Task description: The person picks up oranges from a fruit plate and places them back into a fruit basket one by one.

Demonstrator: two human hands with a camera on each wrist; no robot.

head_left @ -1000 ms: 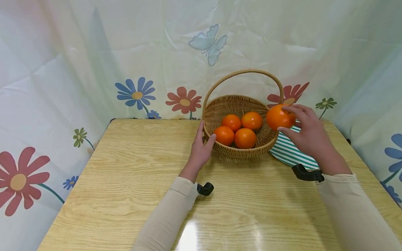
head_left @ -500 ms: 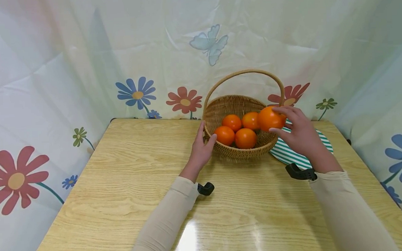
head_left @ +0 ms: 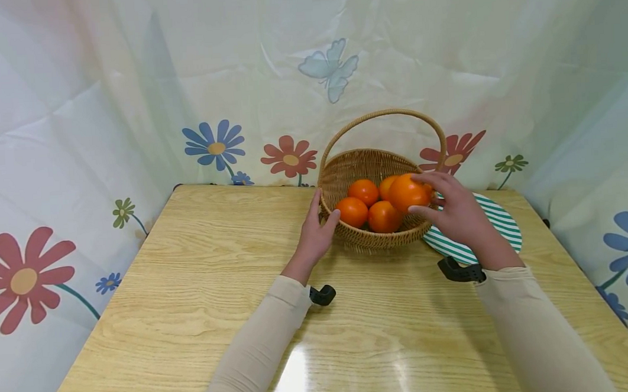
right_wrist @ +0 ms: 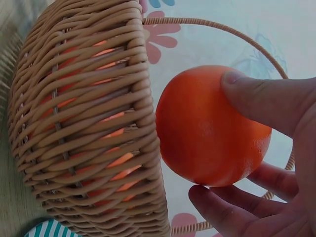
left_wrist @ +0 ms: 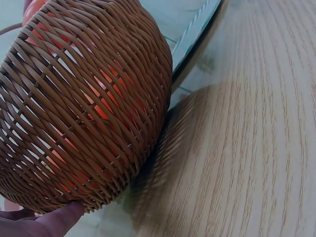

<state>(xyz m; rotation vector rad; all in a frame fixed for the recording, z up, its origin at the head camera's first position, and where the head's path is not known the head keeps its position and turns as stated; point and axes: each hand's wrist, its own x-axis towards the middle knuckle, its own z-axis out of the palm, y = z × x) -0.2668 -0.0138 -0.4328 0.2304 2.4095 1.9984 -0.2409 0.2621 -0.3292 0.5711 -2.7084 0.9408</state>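
A wicker basket [head_left: 382,238] with an arched handle stands at the back of the table and holds several oranges [head_left: 352,212]. My left hand [head_left: 315,234] grips the basket's left side, thumb toward the front. In the left wrist view its thumb [left_wrist: 64,217] lies against the weave. My right hand [head_left: 456,212] holds another orange [right_wrist: 212,126] between thumb and fingers. In the head view this orange overlaps the right part of the basket's opening and partly covers two oranges behind it. The right wrist view shows it right at the rim [right_wrist: 148,98].
A green-and-white striped oval mat or plate [head_left: 499,222] lies to the right of the basket, partly under my right hand in view. The wooden table [head_left: 201,273] reaches back to a flowered curtain [head_left: 221,59]. Black camera mounts [head_left: 323,295] sit on both wrists.
My right hand has carried its orange leftward and slightly down, from beside the basket's right rim to over its opening. My left hand stays at the basket's left side.
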